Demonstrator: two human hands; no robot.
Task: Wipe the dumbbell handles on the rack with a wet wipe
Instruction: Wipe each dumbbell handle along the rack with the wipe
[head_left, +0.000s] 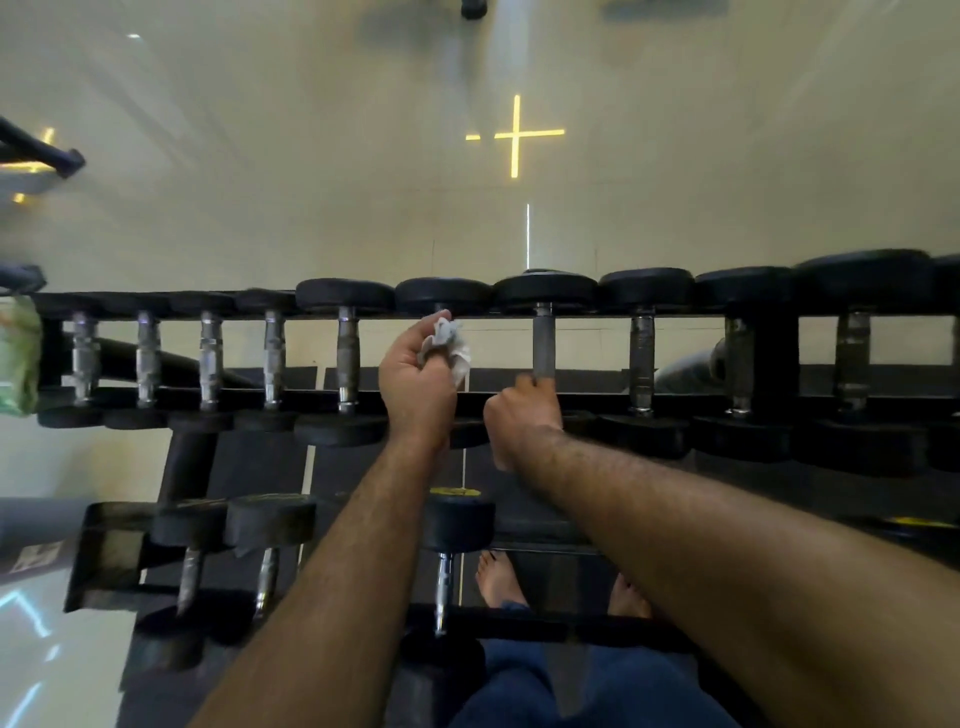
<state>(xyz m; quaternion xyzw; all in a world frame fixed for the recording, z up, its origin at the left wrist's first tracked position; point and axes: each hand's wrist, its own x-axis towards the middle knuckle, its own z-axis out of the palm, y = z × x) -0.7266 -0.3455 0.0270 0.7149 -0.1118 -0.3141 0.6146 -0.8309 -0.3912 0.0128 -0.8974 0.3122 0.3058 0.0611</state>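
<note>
A black rack (675, 399) carries a top row of several black-headed dumbbells with metal handles. My left hand (415, 379) grips a crumpled white wet wipe (451, 343) wrapped around one handle, which is hidden beneath the hand and wipe. Just to the right, my right hand (522, 413) grips the near end of the neighbouring grey handle (543, 343). Its far end is bare.
A green wipe packet (18, 356) lies at the rack's far left end. A lower tier (109, 551) holds more dumbbells. My bare feet (498, 579) stand on the dark mat below. Pale glossy floor lies beyond the rack.
</note>
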